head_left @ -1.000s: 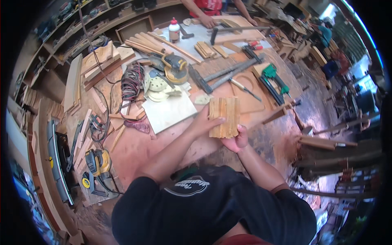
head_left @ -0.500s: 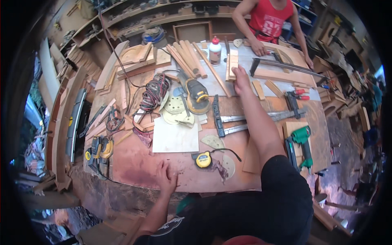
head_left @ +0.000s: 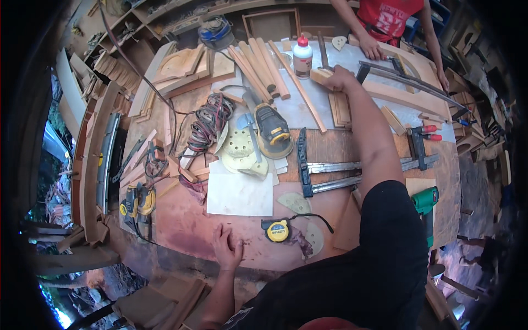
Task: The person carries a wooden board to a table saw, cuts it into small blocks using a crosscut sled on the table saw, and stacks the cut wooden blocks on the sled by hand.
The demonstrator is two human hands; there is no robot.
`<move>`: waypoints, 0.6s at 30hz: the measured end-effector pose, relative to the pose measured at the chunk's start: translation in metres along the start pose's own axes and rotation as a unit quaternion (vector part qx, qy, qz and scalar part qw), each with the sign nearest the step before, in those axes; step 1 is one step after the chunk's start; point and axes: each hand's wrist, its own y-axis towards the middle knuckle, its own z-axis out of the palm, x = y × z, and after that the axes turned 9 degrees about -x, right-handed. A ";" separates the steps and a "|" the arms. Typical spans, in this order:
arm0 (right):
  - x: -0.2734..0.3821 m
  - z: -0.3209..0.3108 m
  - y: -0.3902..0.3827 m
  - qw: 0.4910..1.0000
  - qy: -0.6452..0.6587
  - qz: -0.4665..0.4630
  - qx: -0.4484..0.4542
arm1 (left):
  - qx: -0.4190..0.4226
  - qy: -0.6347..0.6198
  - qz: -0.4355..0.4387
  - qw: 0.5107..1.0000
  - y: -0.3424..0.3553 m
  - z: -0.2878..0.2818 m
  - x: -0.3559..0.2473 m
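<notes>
The left hand [head_left: 228, 248], holding nothing, lies at the near edge of the desk [head_left: 179, 220], with a yellow tape measure [head_left: 276, 231] to its right. Toward the far edge, the right hand [head_left: 342, 78] grips light wooden pieces [head_left: 320, 75] just beside a red-capped white bottle [head_left: 302, 59]. A green power tool [head_left: 424, 201] lies by the right edge, and a co-worker in red [head_left: 388, 19] stands near the far right corner.

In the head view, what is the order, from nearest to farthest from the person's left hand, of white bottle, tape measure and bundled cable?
From the left hand:
1. Tape measure: just to its right.
2. Bundled cable: well ahead, slightly left.
3. White bottle: farthest ahead, to the right.
</notes>
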 end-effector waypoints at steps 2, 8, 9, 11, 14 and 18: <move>-0.011 0.005 0.008 1.000 0.002 -0.007 0.019 | -0.003 -0.015 -0.006 1.000 0.002 0.001 0.000; 0.008 -0.003 0.009 0.987 -0.008 -0.101 0.125 | -0.001 0.009 0.005 1.000 0.002 -0.001 0.002; 0.007 -0.002 0.012 0.987 -0.008 -0.104 0.122 | -0.006 0.009 0.006 1.000 0.003 0.000 0.003; 0.001 0.007 0.018 0.980 -0.107 -0.163 0.037 | -0.003 0.018 0.017 1.000 0.003 0.000 0.003; 0.003 0.009 0.023 0.974 -0.167 -0.154 0.031 | -0.004 0.023 0.017 1.000 0.003 -0.001 0.002; -0.024 0.037 0.035 0.983 -0.130 -0.132 -0.003 | -0.002 0.013 0.023 1.000 0.010 0.003 -0.002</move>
